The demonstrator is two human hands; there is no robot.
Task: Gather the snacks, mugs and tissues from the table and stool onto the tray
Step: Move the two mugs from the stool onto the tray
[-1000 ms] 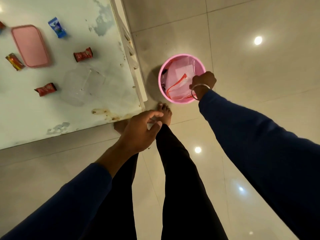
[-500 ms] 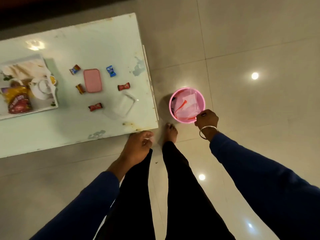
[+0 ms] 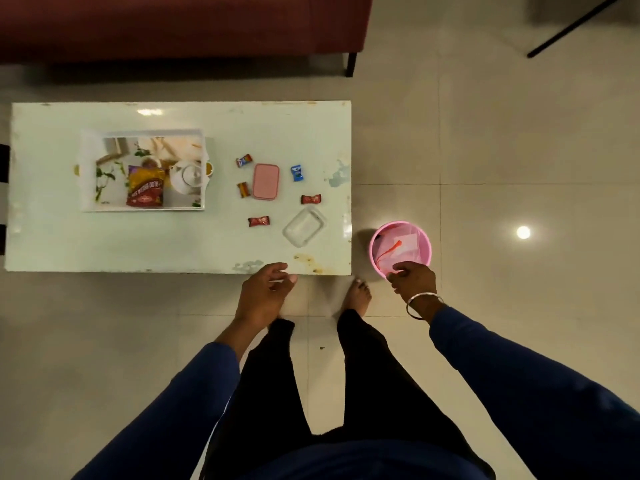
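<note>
Table point(image 3: 104, 237) fully visible now, right hand point(image 3: 412, 278) still gripping bin point(image 3: 424, 239)

The left hand point(image 3: 265, 294) hangs loose, fingers point(image 3: 282, 273) half curled and apparently empty. The right hand point(image 3: 412, 280) (a metal bangle point(image 3: 424, 305) at its wrist) reaches forward and down, fingers bent closed. Both arms wear blue sleeves point(image 3: 519, 372).

table point(image 3: 104, 244): pale green-white, with worn grey patches and a brown stain
tray point(image 3: 88, 174): white rim, leaf-print base
snack bag point(image 3: 145, 187): red and yellow
teapot point(image 3: 187, 176): white
lid point(image 3: 265, 181): pink
container point(image 3: 304, 226): clear
sweets point(image 3: 310, 199): red; one blue point(image 3: 296, 173)
bin point(image 3: 375, 265): pink
sofa point(image 3: 173, 26): dark red
sleeves point(image 3: 519, 375): dark blue
bangle point(image 3: 420, 303): silver
floor point(image 3: 519, 133): beige tile
</note>
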